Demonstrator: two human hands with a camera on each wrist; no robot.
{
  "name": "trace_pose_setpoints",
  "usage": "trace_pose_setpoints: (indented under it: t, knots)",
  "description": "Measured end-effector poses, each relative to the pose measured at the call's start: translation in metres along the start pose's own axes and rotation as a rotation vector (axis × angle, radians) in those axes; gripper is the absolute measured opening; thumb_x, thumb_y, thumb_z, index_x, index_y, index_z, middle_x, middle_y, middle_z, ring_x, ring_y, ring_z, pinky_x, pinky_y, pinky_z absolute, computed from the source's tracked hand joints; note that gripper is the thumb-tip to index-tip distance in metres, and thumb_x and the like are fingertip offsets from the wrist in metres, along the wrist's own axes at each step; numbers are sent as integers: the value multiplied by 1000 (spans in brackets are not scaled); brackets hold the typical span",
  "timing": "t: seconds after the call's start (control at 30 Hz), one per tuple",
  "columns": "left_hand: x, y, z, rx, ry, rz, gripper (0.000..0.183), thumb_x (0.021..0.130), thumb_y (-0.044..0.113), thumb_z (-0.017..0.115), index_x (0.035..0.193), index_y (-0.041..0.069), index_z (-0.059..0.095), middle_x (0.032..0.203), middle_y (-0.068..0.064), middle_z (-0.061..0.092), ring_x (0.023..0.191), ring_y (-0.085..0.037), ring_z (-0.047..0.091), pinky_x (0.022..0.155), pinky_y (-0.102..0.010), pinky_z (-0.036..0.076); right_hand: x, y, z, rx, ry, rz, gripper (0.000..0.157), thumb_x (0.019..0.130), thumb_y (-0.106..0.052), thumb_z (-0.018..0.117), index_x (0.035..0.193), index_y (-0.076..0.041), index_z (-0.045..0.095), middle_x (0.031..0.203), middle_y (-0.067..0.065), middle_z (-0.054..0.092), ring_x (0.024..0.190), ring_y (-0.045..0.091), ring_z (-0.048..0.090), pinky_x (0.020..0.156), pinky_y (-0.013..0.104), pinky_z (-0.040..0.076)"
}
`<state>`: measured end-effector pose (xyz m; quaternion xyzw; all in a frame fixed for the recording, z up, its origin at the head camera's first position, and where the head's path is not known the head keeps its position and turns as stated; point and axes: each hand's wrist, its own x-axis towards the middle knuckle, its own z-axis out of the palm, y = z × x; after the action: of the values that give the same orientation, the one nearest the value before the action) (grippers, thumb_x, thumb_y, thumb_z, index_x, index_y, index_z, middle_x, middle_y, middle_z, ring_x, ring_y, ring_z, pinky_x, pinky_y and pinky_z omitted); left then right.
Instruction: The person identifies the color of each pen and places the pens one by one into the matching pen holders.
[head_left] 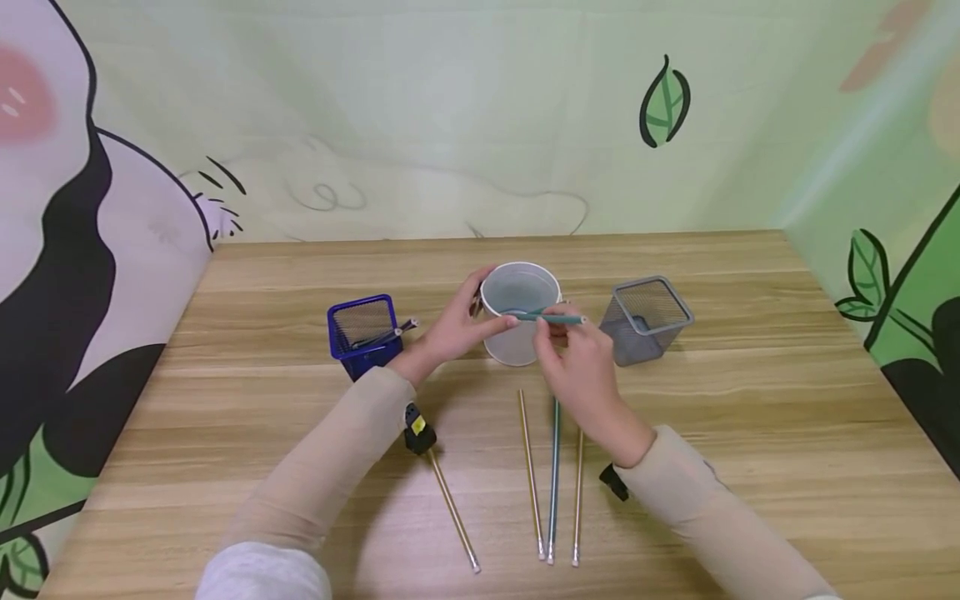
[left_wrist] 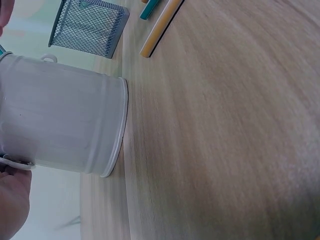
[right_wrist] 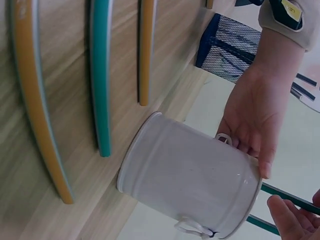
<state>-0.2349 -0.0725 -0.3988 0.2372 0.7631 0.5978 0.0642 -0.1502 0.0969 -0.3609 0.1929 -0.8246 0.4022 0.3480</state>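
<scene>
A white bucket [head_left: 512,347] with small side handles stands upright on the table. My left hand [head_left: 459,323] holds it by its left side, the thumb at the rim and the other fingers behind. My right hand [head_left: 581,367] pinches a green pencil [head_left: 564,319], which lies nearly level across the bucket's mouth. In the right wrist view, a second green pencil [right_wrist: 263,225] also sticks out past the rim. Below the hands lie a gold pencil [head_left: 529,475], a green pencil [head_left: 554,483] and another gold pencil [head_left: 578,504], roughly side by side.
A blue mesh holder [head_left: 367,362] with dark pencils leaning in it stands left of the bucket. On the right is a grey mesh holder [head_left: 637,347]. One more gold pencil [head_left: 454,510] lies below the left wrist. A printed cloth [head_left: 420,108] hangs behind the table.
</scene>
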Motion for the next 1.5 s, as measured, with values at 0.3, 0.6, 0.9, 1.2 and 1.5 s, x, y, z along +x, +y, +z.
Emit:
trace_pose_setpoints:
  t: [0.3, 0.6, 0.9, 1.2, 1.5]
  knots:
    - [1, 1, 1, -12, -8, -29, 80, 85, 6, 70, 148, 0, 21, 142, -24, 39, 133, -36, 37, 114, -50, 26, 1, 6, 4, -66, -48, 16, 10, 84, 0, 62, 88, 9, 64, 75, 18, 67, 65, 25, 68, 57, 31, 57]
    - [0, 1, 0, -16, -1, -30, 79, 85, 4, 69, 147, -1, 22, 141, -23, 40, 132, -36, 38, 114, -48, 27, 4, 9, 8, -91, -128, 111, 9, 85, -3, 62, 86, 5, 66, 75, 16, 67, 65, 24, 67, 58, 32, 57]
    - [-2, 1, 0, -10, 1, -30, 78, 86, 9, 70, 148, 3, 23, 141, -17, 41, 133, -29, 39, 114, -45, 28, 5, 13, 12, -150, -166, 139, 8, 84, -5, 62, 82, 2, 65, 73, 14, 68, 64, 24, 67, 58, 34, 56]
    - [-1, 4, 0, 2, -7, -66, 79, 86, 12, 70, 149, 7, 22, 144, -14, 39, 136, -27, 35, 115, -44, 25, 6, 14, 13, -160, -178, 140, 9, 84, -5, 62, 80, 3, 62, 73, 15, 68, 65, 25, 66, 58, 35, 56]
    - [-1, 4, 0, -8, -2, -62, 79, 85, 10, 70, 149, 6, 22, 143, -14, 39, 135, -27, 37, 115, -43, 26, 5, 13, 10, -124, -175, 146, 8, 84, -3, 62, 84, 5, 64, 75, 16, 69, 66, 25, 67, 59, 33, 57]
